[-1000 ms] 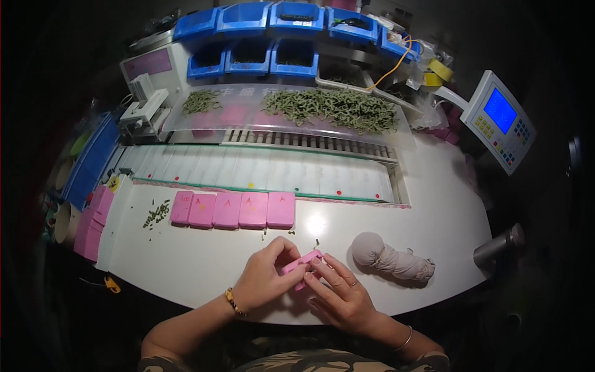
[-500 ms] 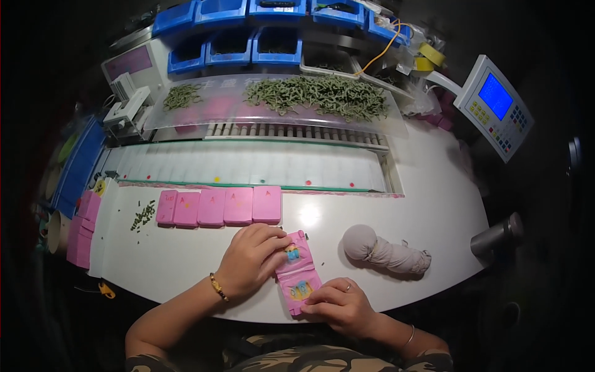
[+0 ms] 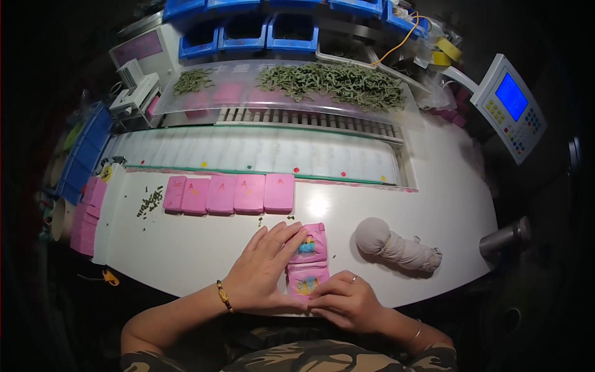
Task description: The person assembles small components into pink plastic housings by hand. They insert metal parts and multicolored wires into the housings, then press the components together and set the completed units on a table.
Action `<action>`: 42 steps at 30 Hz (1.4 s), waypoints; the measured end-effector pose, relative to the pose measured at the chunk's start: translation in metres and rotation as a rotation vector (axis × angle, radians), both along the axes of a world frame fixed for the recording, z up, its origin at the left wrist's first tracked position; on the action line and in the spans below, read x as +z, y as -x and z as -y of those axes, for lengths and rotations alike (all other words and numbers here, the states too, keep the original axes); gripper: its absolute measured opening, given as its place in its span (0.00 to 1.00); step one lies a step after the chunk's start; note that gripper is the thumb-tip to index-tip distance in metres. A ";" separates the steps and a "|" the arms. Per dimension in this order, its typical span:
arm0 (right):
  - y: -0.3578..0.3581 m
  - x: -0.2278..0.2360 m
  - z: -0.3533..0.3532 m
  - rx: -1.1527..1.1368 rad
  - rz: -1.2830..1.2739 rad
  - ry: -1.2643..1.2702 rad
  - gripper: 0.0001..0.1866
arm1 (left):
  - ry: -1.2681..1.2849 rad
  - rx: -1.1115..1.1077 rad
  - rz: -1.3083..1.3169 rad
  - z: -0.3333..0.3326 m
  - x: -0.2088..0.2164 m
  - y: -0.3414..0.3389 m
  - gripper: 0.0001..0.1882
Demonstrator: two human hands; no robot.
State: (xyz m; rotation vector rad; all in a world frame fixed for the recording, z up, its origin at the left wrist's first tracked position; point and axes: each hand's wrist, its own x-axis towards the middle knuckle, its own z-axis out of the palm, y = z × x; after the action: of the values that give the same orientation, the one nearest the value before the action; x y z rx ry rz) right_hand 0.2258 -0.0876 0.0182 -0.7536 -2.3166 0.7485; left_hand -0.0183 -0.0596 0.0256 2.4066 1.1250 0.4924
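Observation:
A pink rubber-like mould [image 3: 317, 252] lies opened out on the white table in front of me. Its two halves sit one above the other, each with a blue and yellow shape in its hollow. Along the left side of the mould, my left hand [image 3: 263, 266] is stretched out: its fingertips rest on the upper half and its thumb reaches the lower edge. Fingers of my right hand [image 3: 350, 301] are pinched at the lower right corner of the bottom half. Just beyond the hands stands a row of closed pink moulds [image 3: 221, 194].
A tied grey cloth bag [image 3: 396, 247] lies to the right, with a metal cylinder [image 3: 505, 237] beyond it. Green scraps [image 3: 149, 203] are scattered at left. Behind are a glass-topped tray [image 3: 260, 150], a clear shelf with green strips [image 3: 334, 85], blue bins [image 3: 292, 32] and a keypad display [image 3: 512, 106].
The mould has turned from a slant to nearly straight. My left hand's fingers have straightened, and its thumb has come down to the lower edge. The whole view has shifted slightly.

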 end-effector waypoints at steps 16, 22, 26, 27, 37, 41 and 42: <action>-0.053 0.055 -0.046 -0.308 0.535 -0.294 0.31 | 0.097 0.099 0.073 0.008 -0.010 0.001 0.70; 0.008 0.076 -0.040 -0.276 0.240 -0.775 0.24 | 0.154 0.120 0.148 0.011 -0.012 0.005 0.74; 0.021 0.032 -0.044 -0.104 0.438 -0.753 0.26 | 0.131 0.122 0.199 0.005 -0.013 0.002 0.74; 0.015 0.040 -0.051 -0.051 0.479 -0.649 0.27 | 0.139 0.125 0.204 0.002 -0.012 0.002 0.74; 0.015 0.094 -0.017 -0.189 0.276 -0.636 0.24 | 0.009 0.146 0.069 0.021 -0.021 0.004 0.67; -0.006 0.053 -0.006 0.040 0.535 -0.502 0.25 | -0.012 0.124 0.111 0.018 -0.013 -0.002 0.66; -0.016 0.057 -0.009 0.053 0.534 -0.402 0.26 | 0.005 0.119 0.111 0.018 -0.011 -0.003 0.66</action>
State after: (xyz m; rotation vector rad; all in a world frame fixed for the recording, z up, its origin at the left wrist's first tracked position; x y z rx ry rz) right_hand 0.2413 -0.0790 0.0752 -0.7719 -2.8439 0.0806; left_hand -0.0155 -0.0774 0.0148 2.2871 1.2230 0.6529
